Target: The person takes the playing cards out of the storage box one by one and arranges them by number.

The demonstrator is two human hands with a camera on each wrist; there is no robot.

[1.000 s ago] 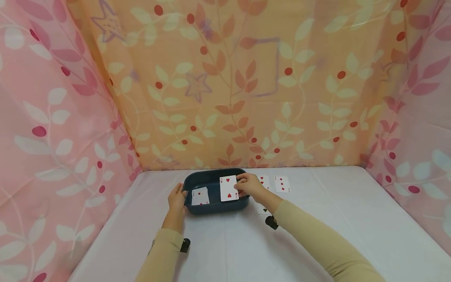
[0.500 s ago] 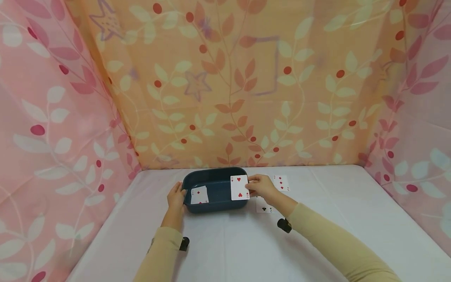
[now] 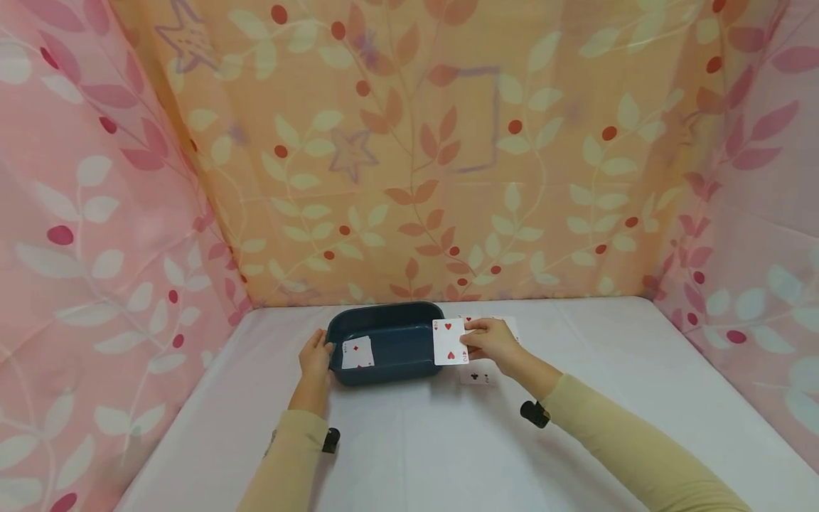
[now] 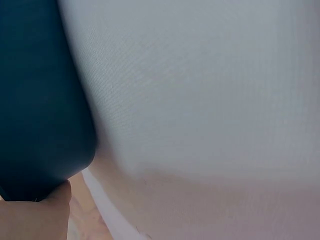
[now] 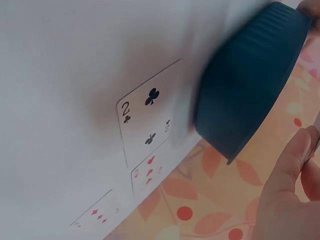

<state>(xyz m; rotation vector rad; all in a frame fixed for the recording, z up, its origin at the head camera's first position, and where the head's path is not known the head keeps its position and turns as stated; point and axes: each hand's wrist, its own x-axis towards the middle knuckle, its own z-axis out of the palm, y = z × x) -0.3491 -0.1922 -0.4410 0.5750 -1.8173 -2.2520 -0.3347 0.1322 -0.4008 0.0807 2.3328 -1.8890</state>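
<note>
My left hand (image 3: 315,359) grips the left end of a dark blue plastic basin (image 3: 384,374), its thumb at the rim in the left wrist view. My right hand (image 3: 495,343) pinches the right edge of a playing card, the two of hearts (image 3: 451,343), face up over the basin's right end. Inside the basin, at the left, lie diamond cards (image 3: 357,353), overlapping. Below the right hand, the two of clubs (image 5: 150,117) lies face up on the table beside the basin.
A three of hearts (image 5: 148,172) and a three of diamonds (image 5: 98,215) lie beyond the two of clubs, partly behind the right hand in the head view. White cloth (image 3: 409,448) covers the table. Patterned curtains (image 3: 397,142) stand at the back and sides.
My right hand has moved right with the two of hearts, from over the basin's inside to its right end. The left hand keeps its grip on the basin.
</note>
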